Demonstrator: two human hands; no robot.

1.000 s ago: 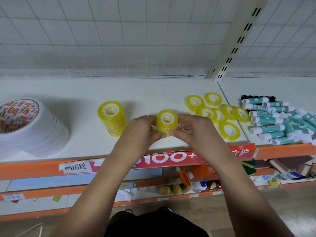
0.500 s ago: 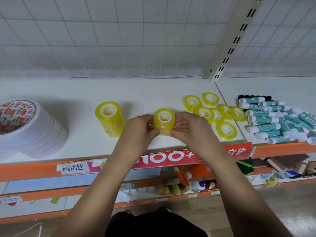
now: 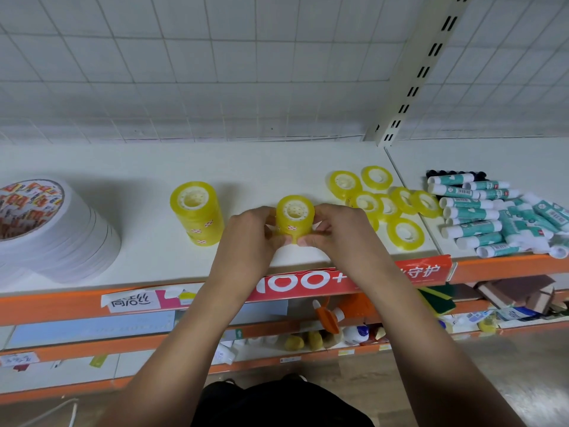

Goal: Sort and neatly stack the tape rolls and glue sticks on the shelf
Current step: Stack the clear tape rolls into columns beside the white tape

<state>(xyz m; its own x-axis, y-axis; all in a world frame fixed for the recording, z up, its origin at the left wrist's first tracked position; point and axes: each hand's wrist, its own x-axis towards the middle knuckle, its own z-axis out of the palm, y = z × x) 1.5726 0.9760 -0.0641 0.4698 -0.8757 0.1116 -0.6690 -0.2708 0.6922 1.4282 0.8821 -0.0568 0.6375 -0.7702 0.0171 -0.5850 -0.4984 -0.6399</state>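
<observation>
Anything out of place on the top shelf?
Yes. The loose yellow tape rolls right of the held tape stack lie scattered and overlapping, some tilted, unlike the upright stack on the left. Further right, the glue sticks form a jumbled pile pointing different ways.

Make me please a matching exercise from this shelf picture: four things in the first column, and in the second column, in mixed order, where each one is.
Column one:
1. glue sticks
2. wide white tape rolls
3. loose yellow tape rolls
4. shorter yellow tape stack

Column two:
A. gripped between the left hand and the right hand
B. stacked at the left end of the shelf
C. lying scattered just right of the hands
D. piled at the shelf's right end

Pairs: 1-D, 2-B, 3-C, 4-A
</observation>
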